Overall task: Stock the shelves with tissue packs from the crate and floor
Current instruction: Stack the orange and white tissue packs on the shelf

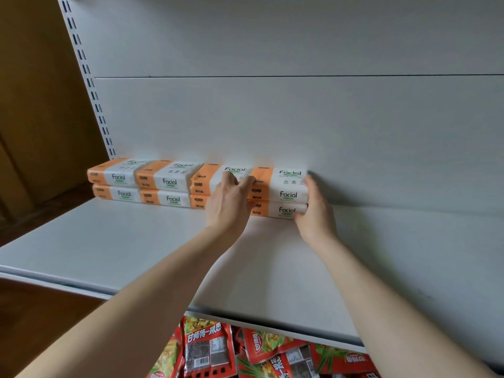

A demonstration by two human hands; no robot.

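Note:
A row of orange-and-white "Facial" tissue packs (152, 182) lies two high against the back wall of the white shelf (136, 246). At the row's right end sits a stack of two tissue packs (286, 193). My left hand (229, 203) grips this stack's left side, fingers over its top edge. My right hand (313, 208) presses on its right end, thumb along the side. Both arms reach in from the lower edge of the view.
The shelf stretches bare to the right of the stack and toward its front lip (245, 320). Below the lip lie several red snack bags (259, 353). A slotted white upright (90, 85) bounds the shelf at the left, with a brown wall beyond.

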